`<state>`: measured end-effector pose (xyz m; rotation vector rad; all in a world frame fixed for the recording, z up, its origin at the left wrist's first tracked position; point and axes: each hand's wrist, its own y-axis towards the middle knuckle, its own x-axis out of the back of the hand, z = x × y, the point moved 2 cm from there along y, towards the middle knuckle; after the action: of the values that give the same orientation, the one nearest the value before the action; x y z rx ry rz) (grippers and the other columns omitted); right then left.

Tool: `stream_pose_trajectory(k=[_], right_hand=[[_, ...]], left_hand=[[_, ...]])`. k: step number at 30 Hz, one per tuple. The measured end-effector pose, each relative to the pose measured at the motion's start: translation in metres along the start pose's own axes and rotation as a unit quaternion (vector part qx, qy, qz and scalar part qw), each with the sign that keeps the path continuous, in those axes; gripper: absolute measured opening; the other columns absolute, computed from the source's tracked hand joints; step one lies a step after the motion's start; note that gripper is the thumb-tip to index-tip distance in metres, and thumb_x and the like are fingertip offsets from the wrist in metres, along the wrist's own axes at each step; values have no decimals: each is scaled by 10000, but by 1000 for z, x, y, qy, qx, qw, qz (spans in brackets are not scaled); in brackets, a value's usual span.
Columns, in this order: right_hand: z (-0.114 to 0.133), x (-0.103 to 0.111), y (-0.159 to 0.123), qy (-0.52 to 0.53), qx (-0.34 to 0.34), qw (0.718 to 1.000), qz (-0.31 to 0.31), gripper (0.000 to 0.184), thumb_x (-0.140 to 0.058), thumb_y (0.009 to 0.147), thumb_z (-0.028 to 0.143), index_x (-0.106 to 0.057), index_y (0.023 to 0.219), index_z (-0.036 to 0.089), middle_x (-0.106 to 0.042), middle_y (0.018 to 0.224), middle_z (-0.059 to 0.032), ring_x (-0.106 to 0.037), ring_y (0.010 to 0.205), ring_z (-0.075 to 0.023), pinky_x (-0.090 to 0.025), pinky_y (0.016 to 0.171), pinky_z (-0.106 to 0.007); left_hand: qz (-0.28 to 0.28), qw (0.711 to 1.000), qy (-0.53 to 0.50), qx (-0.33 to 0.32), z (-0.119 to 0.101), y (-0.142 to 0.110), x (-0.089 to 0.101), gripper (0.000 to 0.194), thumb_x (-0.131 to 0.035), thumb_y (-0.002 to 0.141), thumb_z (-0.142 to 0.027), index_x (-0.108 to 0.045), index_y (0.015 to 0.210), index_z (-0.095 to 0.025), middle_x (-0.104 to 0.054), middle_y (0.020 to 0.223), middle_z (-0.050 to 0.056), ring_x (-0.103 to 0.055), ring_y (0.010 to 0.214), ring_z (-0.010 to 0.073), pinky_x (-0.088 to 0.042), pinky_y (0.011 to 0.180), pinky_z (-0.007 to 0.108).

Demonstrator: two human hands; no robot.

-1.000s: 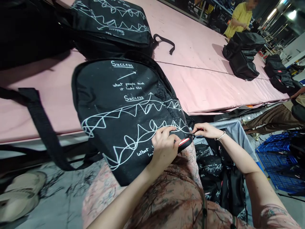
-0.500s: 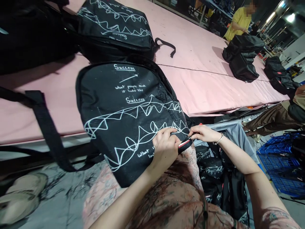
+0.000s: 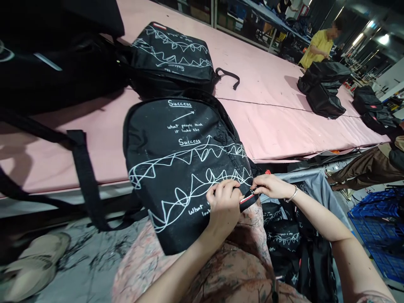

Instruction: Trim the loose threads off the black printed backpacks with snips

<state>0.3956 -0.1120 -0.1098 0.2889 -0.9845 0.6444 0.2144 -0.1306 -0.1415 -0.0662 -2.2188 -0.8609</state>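
Note:
A black backpack [image 3: 176, 168] with white printed writing and looping lines leans from the table's edge onto my lap. My left hand [image 3: 224, 202] is closed on its lower right part, fingers bunched over the printed front. Just right of those fingers a red and white label [image 3: 246, 198] shows on the pack's edge. My right hand [image 3: 273, 186], with a bracelet at the wrist, pinches at the edge beside the label. A small dark piece with a metallic glint shows at its fingertips; I cannot make out what it is.
A pink-covered table [image 3: 265, 122] bears another printed backpack [image 3: 173, 54], a large black bag [image 3: 63, 63] at left and more black bags [image 3: 325, 88] farther right. Packs fill a grey-lined container [image 3: 312, 179] below right. Blue crates [image 3: 375, 227] stand beyond. A person in yellow [image 3: 315, 48] works across the table.
The view has shifted, so the backpack and table appear lower and further right. Both hands keep nearly the same place on the backpack, the right still pinching by the label.

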Motion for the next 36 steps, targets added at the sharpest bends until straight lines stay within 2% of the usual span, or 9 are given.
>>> stream_pose_trajectory(k=[10,14,19,24,28,30,32,34,36], right_hand=[[-1,-8,-8,5,1,999,-40,185,-480,892,295,-571,896,133,-602,845,-57,-543,818,-154,-409,755,-263],[-3,-11,-10,57,0,998,-41,172,-481,894,284,-562,902,132,-600,862,-49,-551,816,-130,-415,742,-233],[1,-15,-3,-11,21,999,-43,178,-458,897,271,-567,873,132,-575,796,-46,-518,759,-138,-403,720,-256],[2,-15,-6,85,-13,994,-72,167,-493,883,281,-581,874,139,-610,849,-49,-556,798,-129,-422,732,-244],[-5,-8,-19,168,-70,977,-113,176,-510,868,289,-587,891,133,-612,861,-51,-552,786,-121,-423,719,-244],[-14,-6,-27,212,-113,959,-153,189,-541,841,309,-584,889,131,-598,861,-46,-534,796,-124,-411,723,-248],[-26,-10,-35,293,-171,918,-206,246,-599,791,353,-579,896,131,-565,814,-29,-498,740,-109,-392,676,-232],[-39,-23,-42,404,-234,843,-268,368,-666,716,420,-562,927,138,-516,752,0,-422,619,-76,-340,566,-204],[-51,-46,-46,491,-277,764,-315,514,-708,630,503,-525,958,152,-458,694,28,-319,517,-48,-249,471,-192]], left_hand=[[-22,999,24,-35,-5,-7,-2,116,-458,827,-86,-558,787,-130,-632,983,49,-531,1009,204,-249,923,438],[-7,999,18,-32,-6,-4,1,111,-466,811,-72,-538,752,-133,-624,968,47,-519,993,197,-252,915,426],[-6,999,-6,-33,-7,5,6,126,-441,828,-80,-531,758,-133,-618,925,35,-528,939,186,-261,893,415],[2,996,-85,35,5,3,16,196,-397,884,-150,-532,742,-146,-607,913,33,-530,894,157,-284,883,374],[39,974,-168,149,24,-8,22,191,-363,902,-219,-517,806,-161,-611,842,19,-562,833,138,-378,816,300],[70,954,-210,203,29,-12,22,180,-355,901,-234,-512,959,-168,-620,782,-7,-587,775,123,-412,767,268],[106,951,-217,194,28,-14,21,232,-355,902,-246,-506,1065,-178,-632,765,-24,-598,754,116,-421,759,258],[107,975,-153,119,25,-14,19,248,-388,898,-280,-562,1048,-186,-647,841,1,-590,808,144,-410,789,289],[71,995,-53,39,22,-14,17,246,-445,876,-302,-614,1011,-186,-634,963,45,-560,874,194,-392,791,332]])
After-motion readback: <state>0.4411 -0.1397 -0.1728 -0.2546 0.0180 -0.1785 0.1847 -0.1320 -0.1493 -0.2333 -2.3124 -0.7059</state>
